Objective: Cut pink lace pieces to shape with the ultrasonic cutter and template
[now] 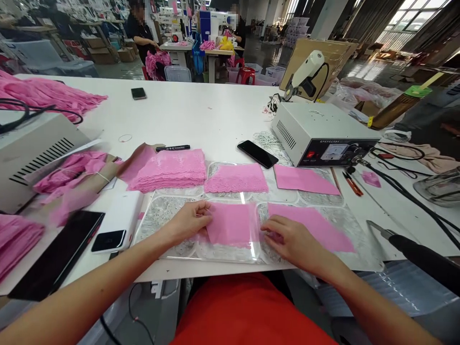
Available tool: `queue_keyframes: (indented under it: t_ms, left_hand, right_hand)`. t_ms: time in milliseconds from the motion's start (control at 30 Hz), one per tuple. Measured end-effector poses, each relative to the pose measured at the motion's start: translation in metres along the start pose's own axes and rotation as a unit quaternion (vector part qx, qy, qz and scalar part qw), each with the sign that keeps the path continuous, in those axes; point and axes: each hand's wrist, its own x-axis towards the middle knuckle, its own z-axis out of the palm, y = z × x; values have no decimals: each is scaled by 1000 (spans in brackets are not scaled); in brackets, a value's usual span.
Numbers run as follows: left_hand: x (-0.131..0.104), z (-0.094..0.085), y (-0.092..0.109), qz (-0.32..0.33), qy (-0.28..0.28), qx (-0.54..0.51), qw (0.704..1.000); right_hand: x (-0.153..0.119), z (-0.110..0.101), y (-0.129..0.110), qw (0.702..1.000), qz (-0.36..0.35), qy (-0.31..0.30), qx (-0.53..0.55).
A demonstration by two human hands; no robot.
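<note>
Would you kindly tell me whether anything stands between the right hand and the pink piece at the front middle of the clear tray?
Only a clear ridge of the tray seems to run between the right hand and the pink piece; nothing else visible does. The left hand is at the opposite edge.

A plain, roughly square pink fabric piece lies flat near the middle of the front edge of the white table; a longer pink panel, tapering rightward, lies flat farther right.
</note>
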Motion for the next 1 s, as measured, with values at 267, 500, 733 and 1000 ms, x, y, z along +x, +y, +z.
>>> queue_keyframes:
  t_ms: [267,500,733,1000]
  left_hand:
    - [3,-12,7,42,41,135,989]
    - [-5,-30,5,68,47,269,960]
    - [-10,-31,4,87,86,344,931]
    - [-17,-35,-13,248,111,515,813]
  right_hand:
    - [3,10,-10,998,-42,-33,-44]
    - [7,15,-25,996,-76,-34,-20]
    - [7,20,-22,997,-75,3,-11]
    - [12,25,-22,997,-50,26,-43]
